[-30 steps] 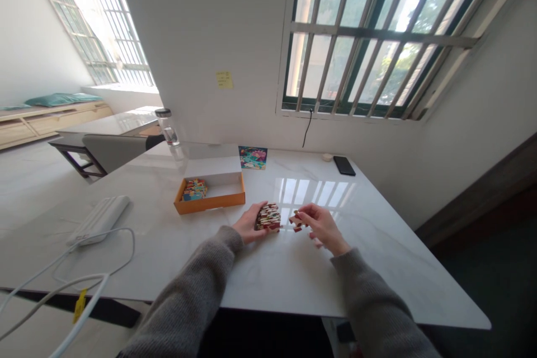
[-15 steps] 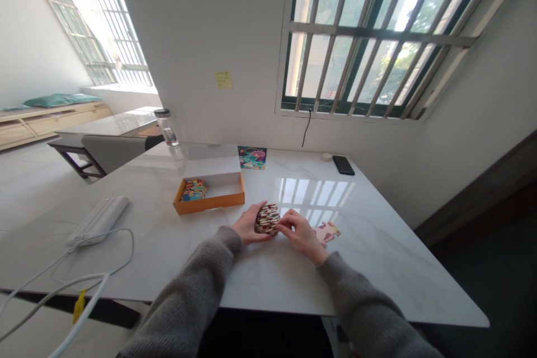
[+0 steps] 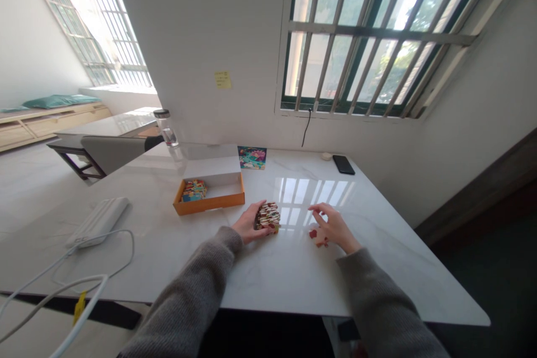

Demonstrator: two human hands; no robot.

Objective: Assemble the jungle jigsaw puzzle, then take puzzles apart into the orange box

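My left hand [image 3: 250, 225] is wrapped round a stack of puzzle pieces [image 3: 268, 217], resting on the white marbled table [image 3: 268, 279]. To the right, my right hand [image 3: 333, 225] hovers with its fingers apart and nothing visible between them. Beneath and beside its fingers lie pink and dark red puzzle pieces [image 3: 319, 238], partly covered by the hand. An orange box [image 3: 210, 201] stands left of the stack, with colourful pieces [image 3: 193, 190] heaped in its left part.
A colourful picture card [image 3: 252, 158] lies behind the box. A black phone [image 3: 343, 165] is at the back right, near a small round object [image 3: 326, 156]. A bottle [image 3: 166, 128] stands back left. A white power strip [image 3: 98, 221] and cables lie on the left.
My right hand has moved away from the stack to the right, over the loose pieces, and its fingers have parted. A dark red part now shows there. My left hand stays round the stack.
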